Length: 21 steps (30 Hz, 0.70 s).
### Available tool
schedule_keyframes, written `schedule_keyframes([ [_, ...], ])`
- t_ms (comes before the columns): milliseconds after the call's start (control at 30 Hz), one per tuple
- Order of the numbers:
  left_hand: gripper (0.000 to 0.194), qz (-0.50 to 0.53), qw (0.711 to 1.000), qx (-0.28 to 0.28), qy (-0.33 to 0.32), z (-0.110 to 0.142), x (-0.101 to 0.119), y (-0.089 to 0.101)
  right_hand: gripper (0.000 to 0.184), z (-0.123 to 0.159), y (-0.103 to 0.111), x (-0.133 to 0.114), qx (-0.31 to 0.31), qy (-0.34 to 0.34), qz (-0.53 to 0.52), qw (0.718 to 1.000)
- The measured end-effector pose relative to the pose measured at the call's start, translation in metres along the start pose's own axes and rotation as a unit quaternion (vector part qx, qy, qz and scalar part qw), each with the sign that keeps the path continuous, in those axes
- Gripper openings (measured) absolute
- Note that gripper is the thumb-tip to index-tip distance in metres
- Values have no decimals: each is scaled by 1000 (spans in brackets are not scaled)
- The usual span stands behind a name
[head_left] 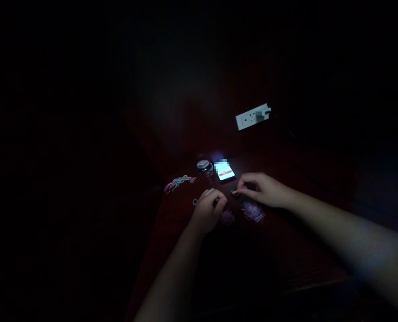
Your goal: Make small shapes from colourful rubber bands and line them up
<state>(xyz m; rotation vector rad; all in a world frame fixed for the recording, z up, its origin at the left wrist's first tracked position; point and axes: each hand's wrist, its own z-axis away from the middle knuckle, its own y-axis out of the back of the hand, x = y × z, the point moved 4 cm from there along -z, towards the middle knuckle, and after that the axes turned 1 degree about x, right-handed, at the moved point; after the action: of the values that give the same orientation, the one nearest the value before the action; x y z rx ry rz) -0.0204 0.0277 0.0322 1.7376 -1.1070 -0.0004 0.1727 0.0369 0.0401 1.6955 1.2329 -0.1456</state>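
Right hand (262, 189) pinches a small tan piece (234, 192) near the phone (226, 172); the left hand (208, 208) is curled, and I cannot tell whether it grips anything. That piece looks light, perhaps soft, so a gentle fingertip hold at its edge should suit.

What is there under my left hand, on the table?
A small ring and a pinkish pile show beside the left hand; whatever lies directly beneath is covered.

There were two heaps of thin purplish strips (253, 212), one multicoloured ring cluster (179, 180), one lit rectangular phone (225, 172), one round glossy container (204, 168) and one white socket panel (247, 119).
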Motion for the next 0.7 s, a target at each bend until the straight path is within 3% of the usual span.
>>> schedule_keyframes([
  [167, 19, -25, 999, -5, 25, 1, -10, 3, 15, -1, 40, 48, 26, -168, 129, 977],
  [267, 19, -28, 999, -11, 22, 2, -13, 4, 14, 1, 49, 62, 14, -233, 196, 953],
  [500, 19, -15, 1000, -11, 12, 2, -13, 4, 14, -1, 38, 65, -22, -267, 278, 922],
  [700, 19, -11, 1000, -16, 13, 3, -14, 4, 17, -2, 31, 67, -57, -261, 300, 916],
])
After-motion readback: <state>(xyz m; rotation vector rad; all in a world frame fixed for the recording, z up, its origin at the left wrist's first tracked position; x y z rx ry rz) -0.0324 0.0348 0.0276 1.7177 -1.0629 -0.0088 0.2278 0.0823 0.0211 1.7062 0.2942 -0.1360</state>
